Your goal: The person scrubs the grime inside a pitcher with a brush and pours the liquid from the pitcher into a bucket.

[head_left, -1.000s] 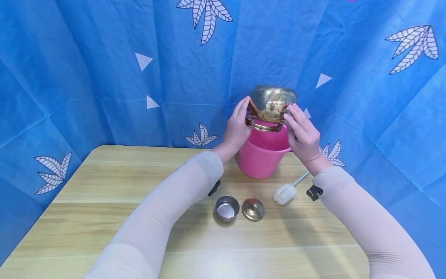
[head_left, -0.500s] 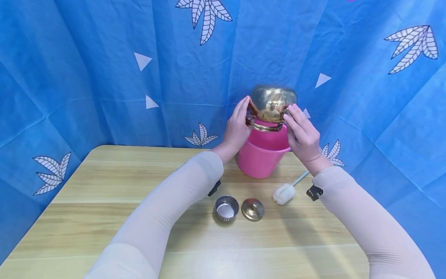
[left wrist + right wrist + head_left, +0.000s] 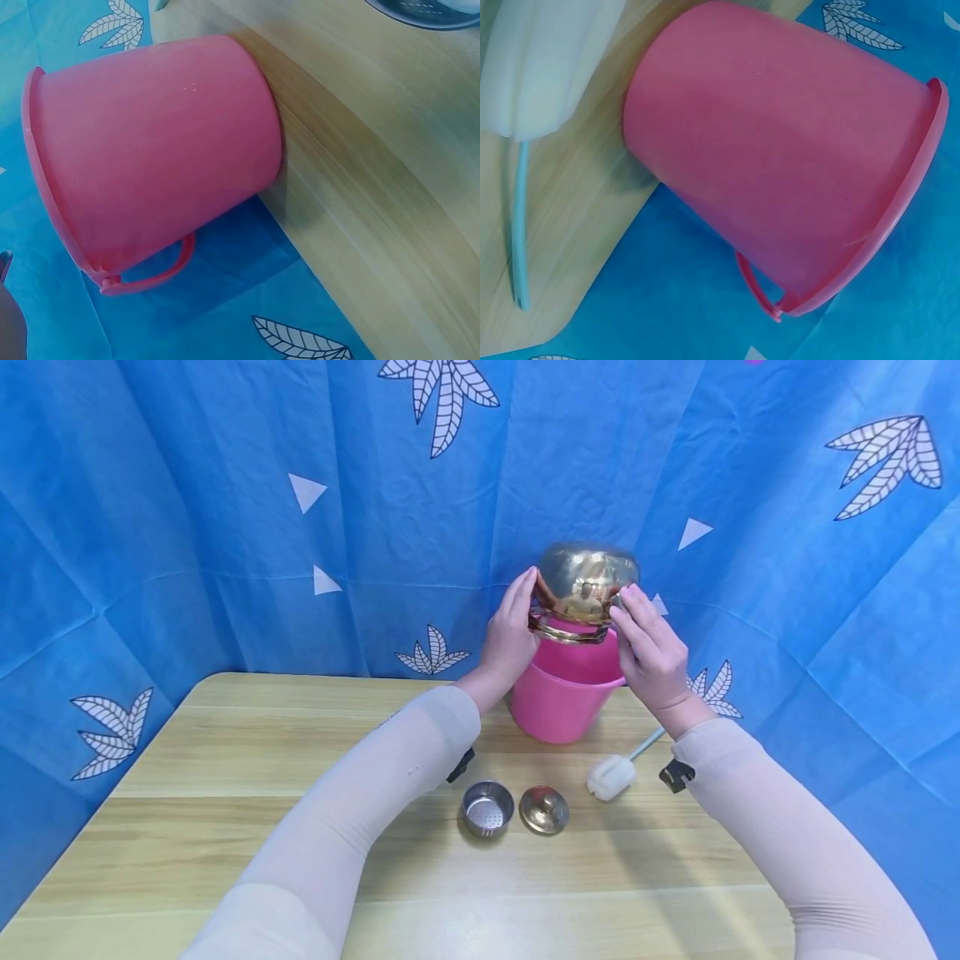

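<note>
A shiny gold teapot is held tipped over, its handle hanging low, above the mouth of a pink bucket. My left hand grips the pot's left side, fingers pointing up along it. On the other side, my right hand holds it with the fingertips at a small gold part. Both wrist views are filled mostly by the bucket's outer wall. The inside of the pot is hidden.
On the wooden table stand a metal strainer cup and a gold lid, side by side. A white sponge brush with a pale blue handle lies to their right. A blue curtain hangs close behind the bucket.
</note>
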The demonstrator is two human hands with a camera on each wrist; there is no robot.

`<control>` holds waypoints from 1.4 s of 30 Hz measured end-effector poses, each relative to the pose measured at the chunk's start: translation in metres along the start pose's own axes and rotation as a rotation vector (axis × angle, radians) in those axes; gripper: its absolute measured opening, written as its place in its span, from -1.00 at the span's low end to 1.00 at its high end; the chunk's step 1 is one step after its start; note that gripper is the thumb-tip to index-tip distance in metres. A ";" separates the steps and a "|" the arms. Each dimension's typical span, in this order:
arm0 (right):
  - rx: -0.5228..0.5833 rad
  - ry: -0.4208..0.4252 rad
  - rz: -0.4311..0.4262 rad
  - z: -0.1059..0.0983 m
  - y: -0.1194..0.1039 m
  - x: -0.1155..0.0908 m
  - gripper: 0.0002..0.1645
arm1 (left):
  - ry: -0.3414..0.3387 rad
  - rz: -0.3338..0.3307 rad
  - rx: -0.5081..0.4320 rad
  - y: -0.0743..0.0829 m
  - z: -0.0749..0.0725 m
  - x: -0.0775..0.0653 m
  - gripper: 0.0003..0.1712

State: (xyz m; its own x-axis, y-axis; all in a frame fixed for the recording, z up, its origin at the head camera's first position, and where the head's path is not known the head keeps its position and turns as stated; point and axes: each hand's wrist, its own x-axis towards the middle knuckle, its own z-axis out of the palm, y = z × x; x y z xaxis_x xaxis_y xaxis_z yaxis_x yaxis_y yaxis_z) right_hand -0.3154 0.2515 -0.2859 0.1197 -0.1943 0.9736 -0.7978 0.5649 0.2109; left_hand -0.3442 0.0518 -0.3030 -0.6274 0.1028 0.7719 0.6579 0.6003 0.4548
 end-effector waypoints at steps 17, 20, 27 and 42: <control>-0.003 0.002 0.001 -0.001 -0.003 -0.001 -0.61 | -0.021 -0.005 0.002 0.000 -0.001 -0.003 -0.04; 0.002 0.002 -0.002 0.000 -0.004 -0.001 -0.60 | -0.027 -0.012 -0.003 -0.001 -0.001 -0.003 -0.02; 0.006 -0.001 -0.001 0.000 -0.006 0.000 -0.61 | -0.039 -0.019 -0.009 -0.002 -0.002 -0.005 -0.02; -0.004 -0.003 0.004 0.000 -0.005 -0.004 -0.60 | -0.042 -0.011 -0.011 -0.004 -0.001 -0.006 -0.03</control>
State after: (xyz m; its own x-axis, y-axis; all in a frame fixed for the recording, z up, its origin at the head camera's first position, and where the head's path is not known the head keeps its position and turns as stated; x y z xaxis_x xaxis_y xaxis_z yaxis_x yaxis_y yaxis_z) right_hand -0.3120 0.2498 -0.2911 0.1150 -0.1942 0.9742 -0.7956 0.5692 0.2074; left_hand -0.3420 0.0482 -0.3091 -0.6512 0.1300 0.7477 0.6554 0.5929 0.4678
